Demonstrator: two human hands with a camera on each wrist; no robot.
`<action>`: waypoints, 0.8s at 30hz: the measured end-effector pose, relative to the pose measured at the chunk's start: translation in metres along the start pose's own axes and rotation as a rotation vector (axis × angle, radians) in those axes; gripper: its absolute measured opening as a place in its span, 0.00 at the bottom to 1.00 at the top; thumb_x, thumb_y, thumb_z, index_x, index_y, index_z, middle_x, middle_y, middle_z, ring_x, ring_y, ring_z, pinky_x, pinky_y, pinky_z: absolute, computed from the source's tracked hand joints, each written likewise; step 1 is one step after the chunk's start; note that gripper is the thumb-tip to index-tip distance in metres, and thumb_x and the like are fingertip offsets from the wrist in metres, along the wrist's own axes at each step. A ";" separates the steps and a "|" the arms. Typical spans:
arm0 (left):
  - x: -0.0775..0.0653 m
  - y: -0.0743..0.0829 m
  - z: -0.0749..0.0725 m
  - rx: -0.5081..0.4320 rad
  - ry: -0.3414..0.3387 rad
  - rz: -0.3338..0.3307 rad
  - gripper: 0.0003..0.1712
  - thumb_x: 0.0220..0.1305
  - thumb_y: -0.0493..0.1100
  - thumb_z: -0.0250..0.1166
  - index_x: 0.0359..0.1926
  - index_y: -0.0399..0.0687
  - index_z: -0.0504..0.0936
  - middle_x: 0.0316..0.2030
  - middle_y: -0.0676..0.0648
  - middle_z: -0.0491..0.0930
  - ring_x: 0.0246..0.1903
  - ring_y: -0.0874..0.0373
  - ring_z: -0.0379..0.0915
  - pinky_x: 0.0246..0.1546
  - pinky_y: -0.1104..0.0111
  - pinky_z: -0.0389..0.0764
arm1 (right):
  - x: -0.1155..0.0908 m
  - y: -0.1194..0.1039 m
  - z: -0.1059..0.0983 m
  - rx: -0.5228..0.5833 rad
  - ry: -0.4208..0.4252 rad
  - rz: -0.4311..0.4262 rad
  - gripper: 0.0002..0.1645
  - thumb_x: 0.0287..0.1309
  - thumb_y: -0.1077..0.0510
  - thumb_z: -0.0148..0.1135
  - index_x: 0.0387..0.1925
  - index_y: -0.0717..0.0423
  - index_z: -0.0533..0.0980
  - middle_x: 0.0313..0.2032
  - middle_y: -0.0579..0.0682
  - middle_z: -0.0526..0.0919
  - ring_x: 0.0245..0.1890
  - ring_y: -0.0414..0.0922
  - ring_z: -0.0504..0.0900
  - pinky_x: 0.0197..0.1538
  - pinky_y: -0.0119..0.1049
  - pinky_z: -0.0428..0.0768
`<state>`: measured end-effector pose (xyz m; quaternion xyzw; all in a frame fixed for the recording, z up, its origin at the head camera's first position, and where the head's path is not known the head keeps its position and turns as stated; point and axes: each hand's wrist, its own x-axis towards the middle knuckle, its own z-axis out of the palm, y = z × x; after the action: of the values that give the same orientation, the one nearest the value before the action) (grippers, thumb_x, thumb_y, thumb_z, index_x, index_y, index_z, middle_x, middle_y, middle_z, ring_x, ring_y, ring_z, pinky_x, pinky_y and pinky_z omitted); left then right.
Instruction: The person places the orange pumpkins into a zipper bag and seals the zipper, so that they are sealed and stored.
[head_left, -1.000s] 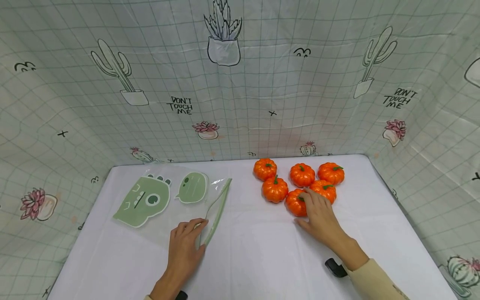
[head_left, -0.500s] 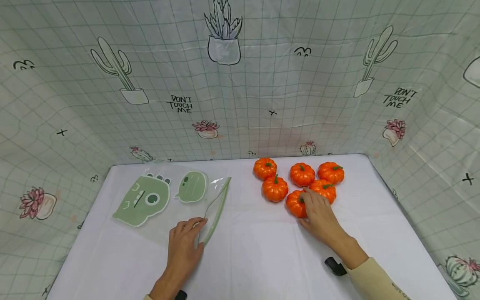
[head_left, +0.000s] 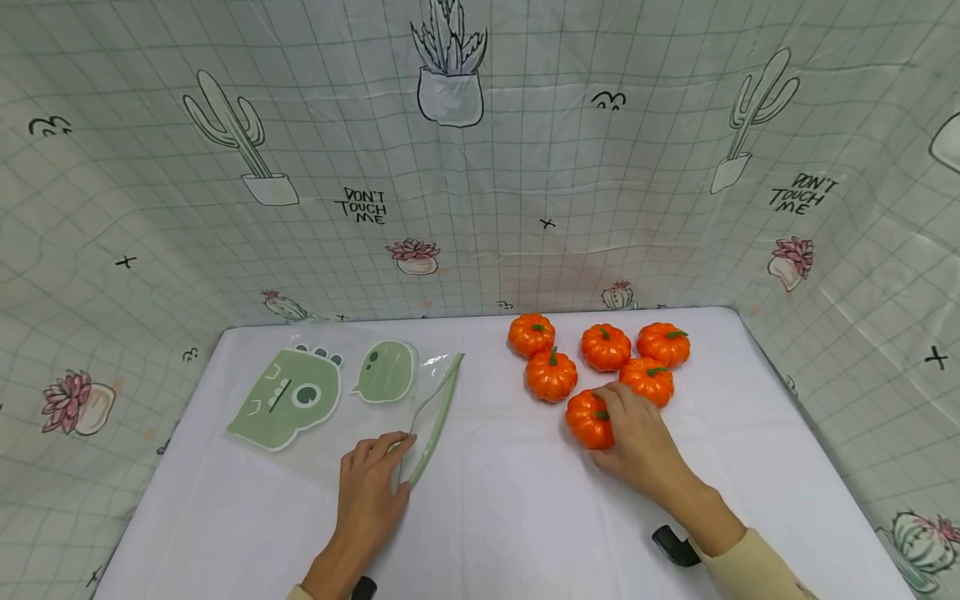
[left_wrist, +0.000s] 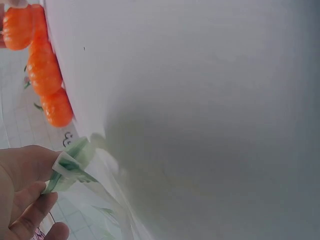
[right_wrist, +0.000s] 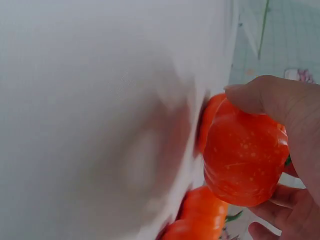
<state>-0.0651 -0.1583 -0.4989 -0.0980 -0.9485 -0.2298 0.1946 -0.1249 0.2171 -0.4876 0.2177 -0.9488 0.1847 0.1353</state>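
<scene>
Altogether six orange pumpkins (head_left: 552, 377): right hand (head_left: 643, 443) gripping one, five nearby; left hand (head_left: 371, 490) pinching one clear bag (head_left: 351, 415).

A small, curtained-off tabletop space — whether in a home, a lab or a studio cannot be told. Pale fabric (head_left: 510, 167) printed with a grid, potted cacti (head_left: 232, 125), pink succulents (head_left: 414, 251) and the words "DON'T TOUCH ME" (head_left: 365, 206) hangs behind and along both sides of a white-topped table (head_left: 495, 517) — screening off the surroundings.
</scene>
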 end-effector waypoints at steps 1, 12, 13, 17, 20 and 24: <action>0.000 0.000 0.000 0.001 0.002 0.002 0.38 0.35 0.22 0.81 0.55 0.39 0.89 0.52 0.46 0.86 0.49 0.47 0.76 0.51 0.49 0.71 | -0.001 -0.004 -0.001 0.000 -0.004 -0.007 0.49 0.37 0.58 0.88 0.61 0.67 0.72 0.57 0.63 0.77 0.57 0.62 0.77 0.64 0.63 0.74; 0.006 0.003 0.004 0.005 0.007 0.012 0.37 0.37 0.23 0.80 0.55 0.39 0.89 0.52 0.45 0.86 0.49 0.47 0.75 0.52 0.49 0.71 | 0.004 -0.044 0.007 0.013 -0.029 -0.116 0.54 0.34 0.54 0.90 0.65 0.63 0.73 0.59 0.61 0.77 0.59 0.60 0.77 0.64 0.59 0.75; 0.006 0.003 0.004 0.007 0.003 0.009 0.37 0.36 0.23 0.80 0.55 0.39 0.89 0.52 0.45 0.86 0.49 0.47 0.75 0.53 0.49 0.71 | 0.006 -0.047 0.009 0.023 -0.034 -0.123 0.54 0.34 0.55 0.90 0.65 0.63 0.73 0.60 0.61 0.77 0.59 0.59 0.77 0.65 0.58 0.75; 0.008 0.004 0.004 0.007 -0.006 -0.004 0.37 0.37 0.23 0.81 0.55 0.39 0.89 0.52 0.45 0.86 0.49 0.46 0.75 0.53 0.48 0.71 | 0.012 -0.059 0.019 0.057 -0.061 -0.139 0.53 0.35 0.55 0.90 0.64 0.61 0.74 0.60 0.60 0.76 0.59 0.59 0.77 0.65 0.58 0.75; 0.009 0.005 0.005 0.000 -0.003 -0.011 0.37 0.37 0.22 0.81 0.55 0.38 0.89 0.52 0.45 0.86 0.50 0.46 0.75 0.53 0.48 0.71 | 0.018 -0.067 0.026 0.078 -0.073 -0.152 0.52 0.36 0.54 0.90 0.64 0.62 0.74 0.60 0.60 0.76 0.60 0.59 0.76 0.66 0.58 0.74; 0.010 0.006 0.006 -0.006 -0.004 -0.024 0.36 0.38 0.22 0.80 0.55 0.37 0.88 0.53 0.45 0.86 0.50 0.46 0.75 0.53 0.49 0.71 | 0.025 -0.077 0.035 0.099 -0.089 -0.169 0.51 0.38 0.53 0.89 0.64 0.62 0.74 0.60 0.60 0.76 0.61 0.59 0.75 0.67 0.59 0.73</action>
<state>-0.0746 -0.1493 -0.4970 -0.0878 -0.9494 -0.2347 0.1896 -0.1175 0.1295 -0.4876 0.3113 -0.9219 0.2092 0.0970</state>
